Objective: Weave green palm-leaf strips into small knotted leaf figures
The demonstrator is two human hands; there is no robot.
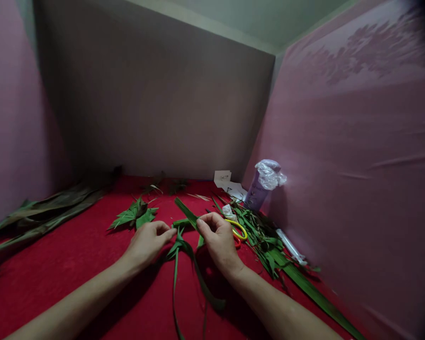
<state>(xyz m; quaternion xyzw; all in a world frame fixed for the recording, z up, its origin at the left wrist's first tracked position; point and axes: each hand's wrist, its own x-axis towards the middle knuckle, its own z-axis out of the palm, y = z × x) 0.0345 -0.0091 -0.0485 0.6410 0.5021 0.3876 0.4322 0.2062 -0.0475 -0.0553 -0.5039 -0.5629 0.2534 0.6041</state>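
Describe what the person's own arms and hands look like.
The left hand and right hand are bare, without gloves. The left forearm and right forearm show no sleeves, watch or bracelet. No ring shows on the visible fingers.

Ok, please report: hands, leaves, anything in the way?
Right hand: pinching green leaf strip. Left hand: at leaf bundle. Scissors: close beside right hand, partly hidden.

Red surface (pixel 49 264) beneath browned leaves (pixel 62 208), green cuttings (pixel 269 243), purple container (pixel 257 191)

The head camera looks forward and down over both hands (pixel 147 244) (pixel 217 240).
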